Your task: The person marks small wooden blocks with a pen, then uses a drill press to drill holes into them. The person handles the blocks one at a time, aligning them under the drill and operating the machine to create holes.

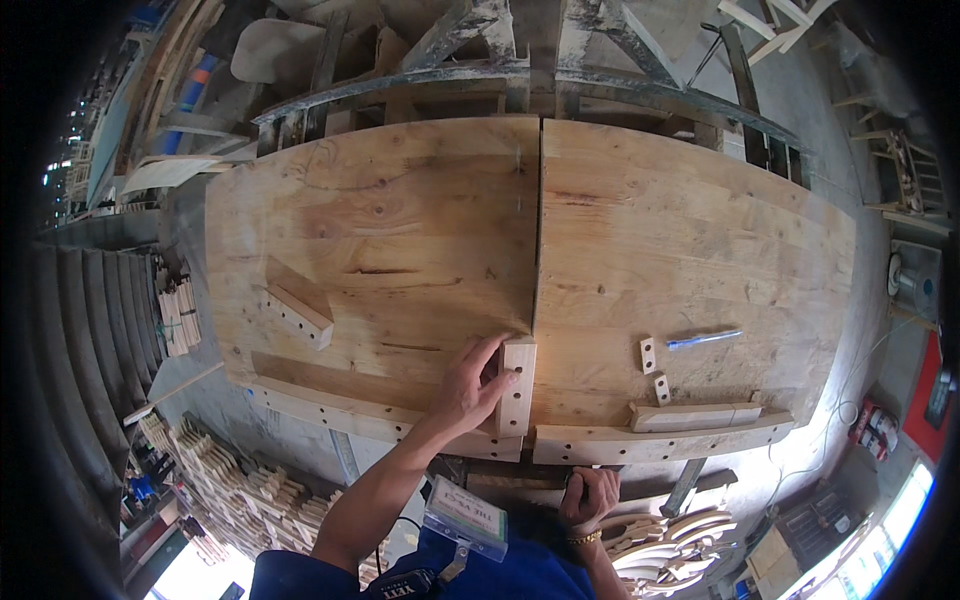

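Note:
My left hand is closed around a pale wooden block with drilled holes. The block stands on the left tabletop panel, close to the gap between the two panels and by the front edge. My thumb lies on its holed face. Just below the front edge of the right panel, my right hand has its fingers curled; whatever they may hold is hidden. A long holed wooden rail runs along that edge, and a similar rail fronts the left panel.
Another holed block lies on the left panel. On the right panel are a blue pen, two small holed pieces and a wooden strip. Curved wooden parts are stacked below, and a metal frame stands behind.

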A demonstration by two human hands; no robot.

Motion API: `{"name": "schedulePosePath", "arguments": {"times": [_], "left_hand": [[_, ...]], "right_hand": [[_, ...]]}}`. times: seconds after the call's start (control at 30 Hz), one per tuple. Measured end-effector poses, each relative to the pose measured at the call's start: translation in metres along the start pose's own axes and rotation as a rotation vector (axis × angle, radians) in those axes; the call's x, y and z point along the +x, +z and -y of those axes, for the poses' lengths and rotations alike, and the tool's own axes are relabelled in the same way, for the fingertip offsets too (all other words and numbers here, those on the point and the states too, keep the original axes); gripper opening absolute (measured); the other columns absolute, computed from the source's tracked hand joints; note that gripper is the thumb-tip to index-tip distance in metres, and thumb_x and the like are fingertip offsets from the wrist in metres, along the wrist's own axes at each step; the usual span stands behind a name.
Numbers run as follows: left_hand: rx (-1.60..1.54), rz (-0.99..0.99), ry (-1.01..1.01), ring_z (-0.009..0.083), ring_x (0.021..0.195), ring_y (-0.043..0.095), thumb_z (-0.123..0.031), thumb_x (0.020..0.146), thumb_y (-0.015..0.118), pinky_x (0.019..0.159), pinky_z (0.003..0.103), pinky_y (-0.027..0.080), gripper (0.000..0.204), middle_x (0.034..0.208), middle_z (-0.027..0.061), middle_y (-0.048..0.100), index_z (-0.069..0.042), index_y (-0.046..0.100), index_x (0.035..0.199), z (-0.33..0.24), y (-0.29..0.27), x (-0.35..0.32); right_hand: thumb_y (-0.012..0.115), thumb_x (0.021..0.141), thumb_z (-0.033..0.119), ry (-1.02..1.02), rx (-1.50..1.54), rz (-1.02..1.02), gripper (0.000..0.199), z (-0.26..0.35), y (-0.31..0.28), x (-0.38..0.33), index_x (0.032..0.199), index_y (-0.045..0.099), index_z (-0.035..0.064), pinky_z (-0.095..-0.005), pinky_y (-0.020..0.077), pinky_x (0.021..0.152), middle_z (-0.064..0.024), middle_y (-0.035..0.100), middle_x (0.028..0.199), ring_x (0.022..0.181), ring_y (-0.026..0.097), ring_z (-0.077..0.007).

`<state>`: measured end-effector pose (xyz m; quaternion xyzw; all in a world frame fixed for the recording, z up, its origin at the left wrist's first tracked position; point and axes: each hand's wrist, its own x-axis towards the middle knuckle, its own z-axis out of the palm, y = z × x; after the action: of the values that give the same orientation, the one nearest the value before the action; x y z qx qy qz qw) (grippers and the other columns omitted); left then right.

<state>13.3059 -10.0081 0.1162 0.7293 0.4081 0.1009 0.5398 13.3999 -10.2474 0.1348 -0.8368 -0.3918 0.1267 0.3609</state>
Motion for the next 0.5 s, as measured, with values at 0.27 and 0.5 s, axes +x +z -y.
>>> {"name": "schedulePosePath", "arguments": {"times": [0.27,0.5], "left_hand": [[-0.035,0.01,-0.048,0.029,0.087,0.057,-0.014,0.081,0.063,0.073,0.035,0.046,0.043,0.099,0.0174,0.055,-0.001,0.05,0.12,-0.009,0.001,0.004],[0.045,-0.003,0.028,0.0287,0.088,0.059,-0.015,0.083,0.063,0.069,0.035,0.05,0.042,0.1,0.0184,0.055,0.001,0.049,0.119,-0.005,-0.001,0.002]], "right_hand": [[0.057,0.073,0.004,0.005,-0.001,-0.028,0.007,-0.003,-0.001,0.003,0.079,0.059,0.0063,-0.0361,0.0403,0.06,-0.0085,0.059,0.066,0.057,0.053,-0.0259],[0.057,0.073,0.004,0.025,0.004,-0.011,0.009,-0.001,-0.002,0.0,0.081,0.059,0.0054,-0.0362,0.0405,0.06,-0.0092,0.06,0.068,0.057,0.054,-0.0261]]}}
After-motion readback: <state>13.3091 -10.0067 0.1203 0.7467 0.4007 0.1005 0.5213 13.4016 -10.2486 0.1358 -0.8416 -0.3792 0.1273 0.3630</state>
